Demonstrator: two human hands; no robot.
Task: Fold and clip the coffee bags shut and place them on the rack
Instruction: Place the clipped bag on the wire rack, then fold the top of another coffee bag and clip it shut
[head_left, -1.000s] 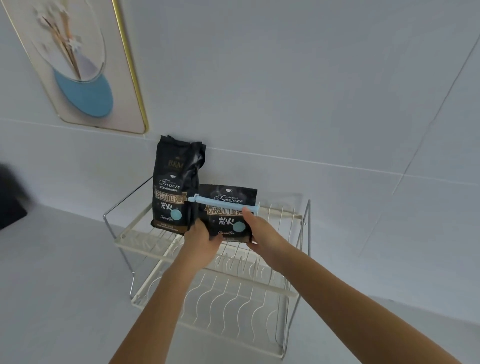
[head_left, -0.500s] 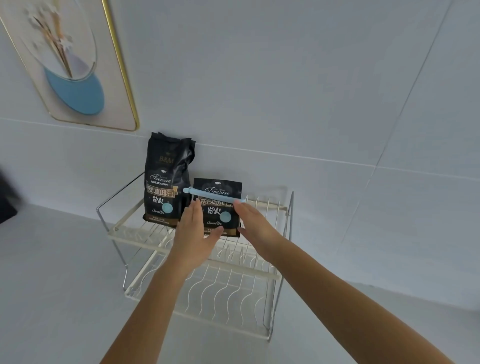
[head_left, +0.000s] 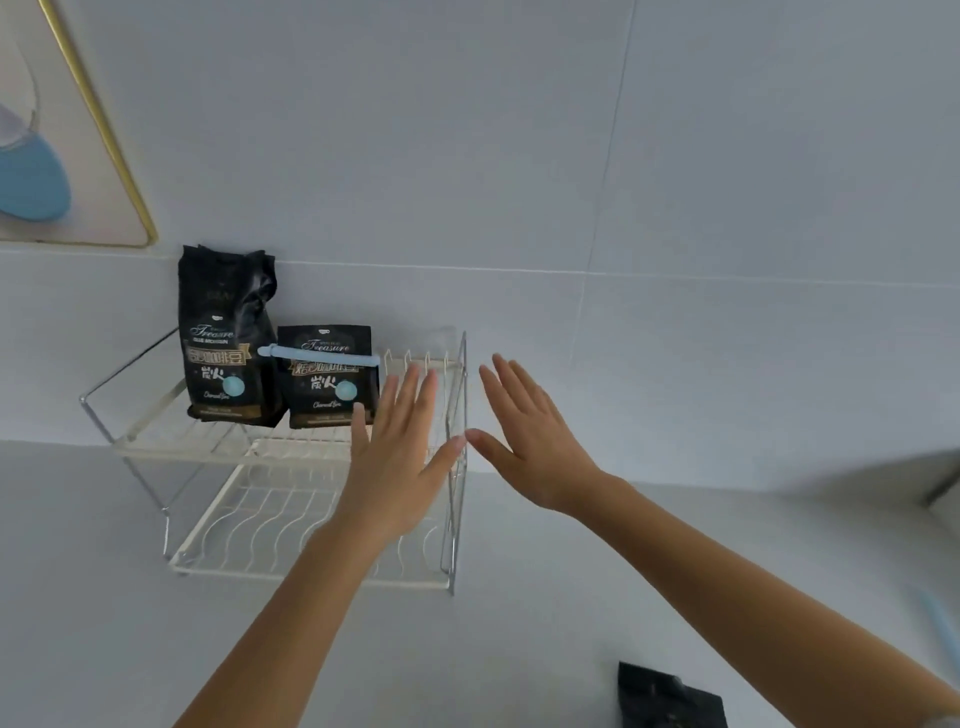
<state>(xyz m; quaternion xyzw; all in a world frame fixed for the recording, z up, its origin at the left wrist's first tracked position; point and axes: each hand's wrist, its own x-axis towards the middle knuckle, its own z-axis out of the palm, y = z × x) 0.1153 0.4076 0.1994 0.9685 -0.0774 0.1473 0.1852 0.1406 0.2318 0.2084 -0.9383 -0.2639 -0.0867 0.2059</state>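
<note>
Two black coffee bags stand on the top tier of a white wire rack (head_left: 156, 451). The tall bag (head_left: 226, 332) at the left has a crumpled, unclipped top. The short bag (head_left: 328, 379) beside it is folded over, with a light blue clip (head_left: 319, 355) across its fold. My left hand (head_left: 397, 457) hovers open in front of the rack's right half, apart from the short bag. My right hand (head_left: 530, 431) is open just right of the rack, fingers spread. A third black bag (head_left: 667, 699) lies on the table at the bottom edge, partly cut off.
A gold-framed picture (head_left: 67, 156) hangs on the tiled wall at the upper left. A pale blue strip, perhaps another clip (head_left: 940, 623), lies at the far right on the white table. The rack's lower tier (head_left: 291, 525) holds nothing.
Both hands have let go of the clipped short bag and pulled back to the right, now open. The view has swung right and down, bringing the third bag into sight.
</note>
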